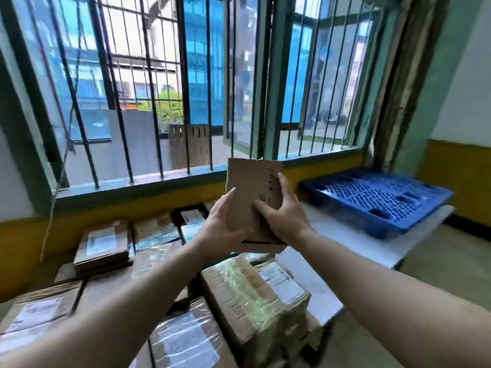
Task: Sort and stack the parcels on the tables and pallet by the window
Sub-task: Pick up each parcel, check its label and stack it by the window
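Head view, read from left to right: near the left edge of the tabletop [326, 296] lie flat brown parcels with white labels [102, 240], and a larger labelled parcel [34, 312] sits at the near left corner; the print on these labels is too blurred to read. In the middle, the left hand [221, 229] supports a small cardboard parcel [252, 187] from below and from its left side, with the fingers curled on its lower edge and the thumb along the face. The right hand [283, 213] grips the right edge of the same parcel, thumb on the front. The parcel is held in the air above the stacked parcels, upright, with its long axis nearly vertical. Some dark printed marks run along its right side, but I cannot read them. Under the hands stands a taped box [255, 296] with a white label, also not readable. To the right, well apart from the hands, a blue pallet [377, 197] rests on the far right corner of the tabletop by the window [186, 83]. The pallet lies on the side of the right hand, so this hand is nearer if the parcel goes there.
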{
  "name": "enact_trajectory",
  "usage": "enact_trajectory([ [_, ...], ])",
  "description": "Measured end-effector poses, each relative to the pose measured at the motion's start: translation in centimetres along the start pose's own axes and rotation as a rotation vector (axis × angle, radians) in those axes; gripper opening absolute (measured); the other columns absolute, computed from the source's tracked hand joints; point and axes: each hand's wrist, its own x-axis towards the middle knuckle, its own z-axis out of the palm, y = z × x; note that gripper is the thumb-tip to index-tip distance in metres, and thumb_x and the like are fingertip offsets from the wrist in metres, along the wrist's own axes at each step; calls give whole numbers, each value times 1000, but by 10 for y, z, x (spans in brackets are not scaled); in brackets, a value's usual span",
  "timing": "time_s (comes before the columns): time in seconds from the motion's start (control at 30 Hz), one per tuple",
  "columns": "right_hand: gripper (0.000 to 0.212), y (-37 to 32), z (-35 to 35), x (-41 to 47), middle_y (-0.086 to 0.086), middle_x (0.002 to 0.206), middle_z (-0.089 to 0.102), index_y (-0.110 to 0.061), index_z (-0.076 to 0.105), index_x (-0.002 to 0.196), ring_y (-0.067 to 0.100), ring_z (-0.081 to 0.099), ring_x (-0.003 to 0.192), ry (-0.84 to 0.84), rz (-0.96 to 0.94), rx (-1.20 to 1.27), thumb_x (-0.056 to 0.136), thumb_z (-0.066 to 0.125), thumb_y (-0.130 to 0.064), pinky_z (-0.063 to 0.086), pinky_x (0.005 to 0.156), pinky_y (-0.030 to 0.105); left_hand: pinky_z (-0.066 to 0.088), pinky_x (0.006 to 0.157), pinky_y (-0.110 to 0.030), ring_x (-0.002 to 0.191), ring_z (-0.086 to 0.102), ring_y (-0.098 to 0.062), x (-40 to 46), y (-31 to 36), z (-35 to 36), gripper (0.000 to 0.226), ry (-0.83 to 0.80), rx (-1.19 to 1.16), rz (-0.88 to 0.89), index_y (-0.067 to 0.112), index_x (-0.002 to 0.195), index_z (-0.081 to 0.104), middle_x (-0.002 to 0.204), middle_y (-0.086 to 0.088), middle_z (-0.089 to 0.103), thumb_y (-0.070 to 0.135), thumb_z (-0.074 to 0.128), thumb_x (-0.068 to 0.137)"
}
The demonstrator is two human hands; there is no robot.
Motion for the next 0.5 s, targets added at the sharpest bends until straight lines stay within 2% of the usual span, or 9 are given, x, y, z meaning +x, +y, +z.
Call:
enact_trajectory([
  [0.13, 87, 60, -129, -4, 1, 152, 36, -35, 17, 155, 19, 38, 137, 146, 38, -116, 87, 71, -38, 33, 114, 37, 47, 103, -42, 131, 45, -19, 33, 48, 134, 102, -150, -113, 33, 53, 143, 20, 150, 1, 35, 31, 82, 65],
  [0.2, 87, 90, -195, -10, 1, 152, 34, -31, 16, 156, 20, 34, 140, 202, 49, -205, 88, 70, -39, 28, 115, 34, 47, 102, -40, 133, 41, -19, 45, 72, 204, 100, -215, -148, 77, 43, 148, 18, 151, 1, 32, 14, 80, 75],
  [0.33, 89, 139, -310, -21, 4, 153, 30, -35, 17, 156, 19, 33, 140, 289, 136, -262, 85, 72, -43, 24, 108, 22, 52, 82, -14, 117, 52, -11, 53, 123, 319, 93, -364, -239, 91, 26, 152, 16, 140, 2, 41, -1, 71, 82],
  [0.4, 89, 158, -355, -25, 6, 154, 25, -38, 18, 155, 20, 33, 140, 319, 215, -231, 85, 73, -42, 25, 106, 21, 53, 85, -18, 115, 54, -12, 58, 139, 362, 91, -440, -240, 93, 28, 152, 17, 139, 1, 45, 4, 72, 83],
  [0.5, 80, 186, -405, -31, 6, 154, 24, -36, 24, 154, 20, 36, 137, 307, 298, -218, 89, 71, -37, 27, 97, 16, 47, 101, -37, 124, 50, -15, 72, 150, 414, 97, -533, -112, 96, 41, 150, 14, 145, 3, 41, 31, 77, 77],
])
